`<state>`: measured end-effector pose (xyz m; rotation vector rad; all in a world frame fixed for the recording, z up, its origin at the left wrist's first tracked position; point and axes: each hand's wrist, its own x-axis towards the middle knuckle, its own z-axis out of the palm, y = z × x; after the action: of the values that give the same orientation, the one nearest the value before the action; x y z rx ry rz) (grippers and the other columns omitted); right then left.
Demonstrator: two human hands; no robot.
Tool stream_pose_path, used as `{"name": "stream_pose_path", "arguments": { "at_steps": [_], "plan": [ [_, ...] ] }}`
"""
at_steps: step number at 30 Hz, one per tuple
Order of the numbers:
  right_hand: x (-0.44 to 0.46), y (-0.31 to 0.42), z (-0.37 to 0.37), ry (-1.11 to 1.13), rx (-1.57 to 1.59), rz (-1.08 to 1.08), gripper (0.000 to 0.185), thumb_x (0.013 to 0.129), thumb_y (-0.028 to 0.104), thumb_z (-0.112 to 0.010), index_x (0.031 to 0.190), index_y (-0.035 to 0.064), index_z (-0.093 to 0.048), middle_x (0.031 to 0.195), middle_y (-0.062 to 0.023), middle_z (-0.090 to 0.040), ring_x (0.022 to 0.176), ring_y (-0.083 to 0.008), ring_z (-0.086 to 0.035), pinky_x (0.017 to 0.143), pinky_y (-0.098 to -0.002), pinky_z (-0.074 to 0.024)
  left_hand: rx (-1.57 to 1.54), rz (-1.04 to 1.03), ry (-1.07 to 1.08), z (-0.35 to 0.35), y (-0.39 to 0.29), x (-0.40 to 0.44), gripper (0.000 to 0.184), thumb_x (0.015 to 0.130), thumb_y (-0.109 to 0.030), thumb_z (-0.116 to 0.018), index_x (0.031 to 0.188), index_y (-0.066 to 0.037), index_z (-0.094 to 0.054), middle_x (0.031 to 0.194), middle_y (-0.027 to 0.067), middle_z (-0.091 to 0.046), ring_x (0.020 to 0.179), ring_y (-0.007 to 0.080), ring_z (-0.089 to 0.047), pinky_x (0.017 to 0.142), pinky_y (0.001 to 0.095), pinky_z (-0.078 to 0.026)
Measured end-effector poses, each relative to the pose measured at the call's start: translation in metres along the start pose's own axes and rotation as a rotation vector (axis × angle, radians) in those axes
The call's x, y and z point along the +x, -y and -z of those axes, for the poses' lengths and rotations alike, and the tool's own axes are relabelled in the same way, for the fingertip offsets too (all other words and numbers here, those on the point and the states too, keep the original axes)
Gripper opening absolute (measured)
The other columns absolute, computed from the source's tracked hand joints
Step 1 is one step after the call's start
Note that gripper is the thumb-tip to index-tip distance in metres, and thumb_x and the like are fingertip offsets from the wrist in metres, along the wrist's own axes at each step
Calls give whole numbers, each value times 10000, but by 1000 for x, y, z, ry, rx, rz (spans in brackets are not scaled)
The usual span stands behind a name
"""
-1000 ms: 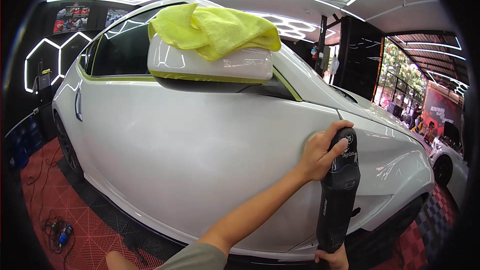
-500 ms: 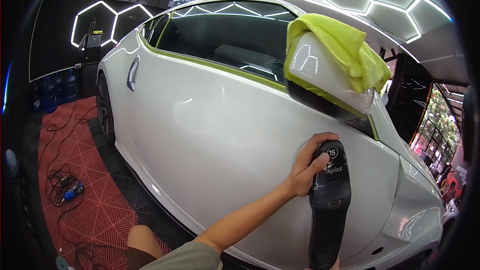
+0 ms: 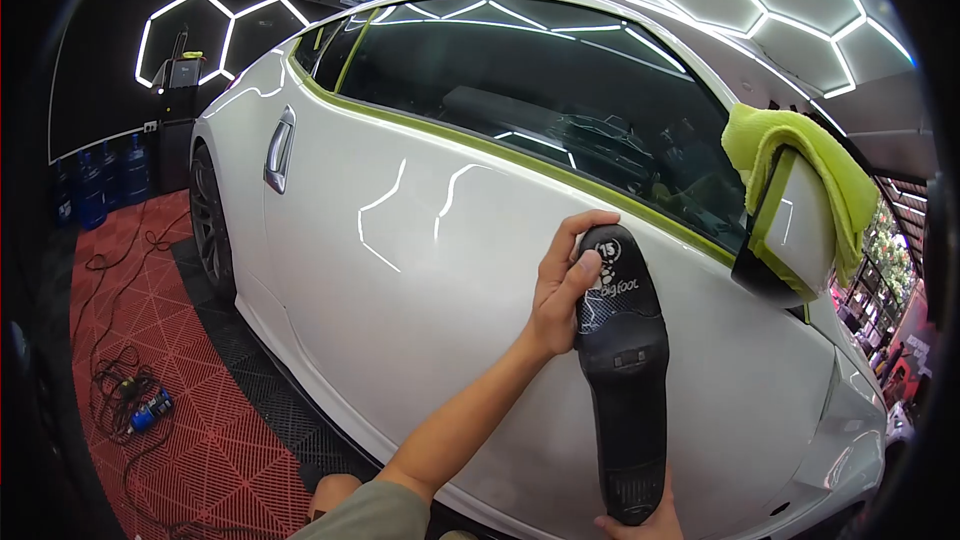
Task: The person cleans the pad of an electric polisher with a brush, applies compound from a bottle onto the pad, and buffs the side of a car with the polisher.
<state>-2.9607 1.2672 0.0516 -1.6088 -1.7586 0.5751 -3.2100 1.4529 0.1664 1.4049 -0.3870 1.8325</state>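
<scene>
A black car polisher (image 3: 632,390), marked "15" and "bigfoot", is against the white car door (image 3: 430,290). My left hand (image 3: 565,290) wraps around the polisher's head, thumb on top near the logo. At the lower end of the body my right hand (image 3: 650,522) grips the handle; only part of it shows at the bottom of the view. The polisher's pad is hidden beneath its head. Up to the right, a yellow-green towel (image 3: 850,190) drapes over the side mirror (image 3: 803,225). Green masking tape (image 3: 540,172) runs along the window's lower edge.
A chrome door handle (image 3: 281,150) is at the left of the door. On the red floor tiles (image 3: 220,440) lie a coiled cable (image 3: 120,390) and a blue connector (image 3: 152,409). Large blue water bottles (image 3: 135,170) stand by the back wall.
The polisher, with both hands on it, has moved left and up in the view. The mirror and towel appear farther right as the view shifts. More of my right hand shows.
</scene>
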Motion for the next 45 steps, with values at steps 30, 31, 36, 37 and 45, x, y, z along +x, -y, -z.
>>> {"name": "stream_pose_path", "arguments": {
  "at_steps": [30,31,36,37,45],
  "plan": [
    [94,163,-123,340,271,199,1048,782,181,-801,1527,44,-77,1206,-262,-646,1124,-383,-665,1000,-418,-483,262,-214,-145,170,-114,62,512,1009,-409,-452,1347,-26,-417,929,288,-676,809,299,-712,714,348,-605],
    [97,167,-121,333,272,199,1048,782,181,-801,1527,44,-77,1206,-262,-646,1124,-383,-665,1000,-418,-483,249,-208,-121,174,-115,67,504,1013,-399,-444,1350,-26,-419,924,286,-674,826,308,-709,734,363,-604],
    [103,172,-100,382,299,169,1035,796,172,-788,1528,50,-67,1207,-261,-648,1120,-381,-669,994,-411,-487,164,-209,-95,159,-105,81,463,995,-304,-466,1332,11,-432,937,225,-678,849,307,-723,731,378,-629],
    [101,165,-97,380,311,166,1035,796,172,-788,1528,50,-67,1207,-261,-648,1120,-381,-669,994,-411,-487,186,-211,-84,155,-99,81,490,1005,-358,-468,1343,-5,-429,939,244,-679,858,314,-716,745,380,-618],
    [83,107,-61,200,261,310,1071,780,150,-821,1543,68,-74,1258,-263,-625,1176,-365,-644,1031,-409,-469,213,-175,-34,93,-53,76,530,1011,-403,-474,1374,-21,-411,947,262,-682,869,314,-718,747,369,-623]
  ]
}}
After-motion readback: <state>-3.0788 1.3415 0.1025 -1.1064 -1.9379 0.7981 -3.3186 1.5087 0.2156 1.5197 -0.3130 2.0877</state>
